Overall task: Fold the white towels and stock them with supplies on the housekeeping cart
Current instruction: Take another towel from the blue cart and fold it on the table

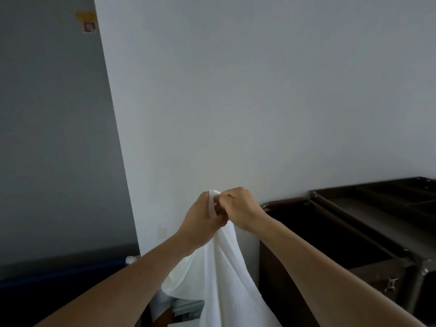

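Both grips are closed on one cloth. The left grip (203,223) and the right grip (243,208) meet knuckle to knuckle near mid-frame with fingers curled. Each pinches the bunched top edge of the white towel (226,267).

Behind them I see a white wall (259,90) filling most of the view. To its left a grey wall (52,138) stands in shade and meets the white one along a slanting corner line.

The housekeeping cart (354,232) sits low on the right against the white wall, dark brown. Its compartment nearest the grips is an open, dark well, and farther right its top tray is split into several shallow sections. I cannot tell what lies in them.

The towel hangs from the grips in long folds, held in the air just beside the cart's left end, and I cannot tell whether it touches the cart. Its lower part runs out of the bottom of the frame.

At lower left a dark blue band (59,277) runs along the foot of the grey wall; I cannot tell what it is. Under the towel's left fold I make out a pale stack (188,305), too dim to name.

High on the grey wall is a yellow-and-red sticker (87,22), blurred. A small metal latch (391,284) shows on the cart's near side.
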Motion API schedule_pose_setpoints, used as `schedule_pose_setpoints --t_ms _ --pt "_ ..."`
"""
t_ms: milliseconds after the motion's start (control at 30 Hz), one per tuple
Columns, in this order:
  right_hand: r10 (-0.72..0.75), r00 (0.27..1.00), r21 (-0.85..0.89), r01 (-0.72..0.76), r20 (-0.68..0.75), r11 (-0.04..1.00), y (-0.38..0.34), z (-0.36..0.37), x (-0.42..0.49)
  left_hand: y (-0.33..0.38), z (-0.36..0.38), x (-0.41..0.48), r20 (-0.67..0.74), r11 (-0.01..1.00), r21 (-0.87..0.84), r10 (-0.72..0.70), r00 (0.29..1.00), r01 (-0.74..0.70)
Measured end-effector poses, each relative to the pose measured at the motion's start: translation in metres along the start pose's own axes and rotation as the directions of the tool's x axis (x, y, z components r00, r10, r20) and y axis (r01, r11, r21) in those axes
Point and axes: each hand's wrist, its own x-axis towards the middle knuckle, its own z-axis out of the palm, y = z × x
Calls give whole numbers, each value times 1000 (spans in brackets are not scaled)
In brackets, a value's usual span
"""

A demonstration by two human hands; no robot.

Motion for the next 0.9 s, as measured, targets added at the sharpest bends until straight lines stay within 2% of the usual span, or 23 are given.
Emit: schedule_pose_setpoints --t_ms 100,200,267,333,400,500,567,700,833,900 --pt "-95 994 -151 101 51 983 0 -1 -1 -4 2 -4 -119 996 87 12 993 -2" --pt "-196 979 -235 204 57 950 4 -12 -1 -11 -4 -8 -114 993 121 1 993 13" --pt "-218 973 -177 227 74 958 10 -20 0 -15 -9 -10 -36 997 76 -10 999 13" --pt "-189 981 -2 189 49 982 22 -27 -1 -11 -16 -11 23 998 -63 -17 1000 19" --pt "-160 982 178 140 101 974 34 -34 -3 -1 -26 -3 35 986 -166 20 999 -14" --pt "-167 962 206 122 216 971 38 -36 0 24 -45 26 63 963 -261 84 994 -65" --pt "-181 971 243 139 159 960 29 -42 7 41 -58 49 72 950 -302 101 992 -75" --pt "-248 967 364 252 -61 896 -1 -73 21 69 -82 87 -58 953 -269 130 990 -141" --pt "-332 940 268 340 -75 901 -17 -83 29 97 -86 107 -173 952 -184 215 961 -246" --pt "-299 950 219 312 -90 924 -9 -83 27 106 -84 107 -195 952 -125 253 948 -280"
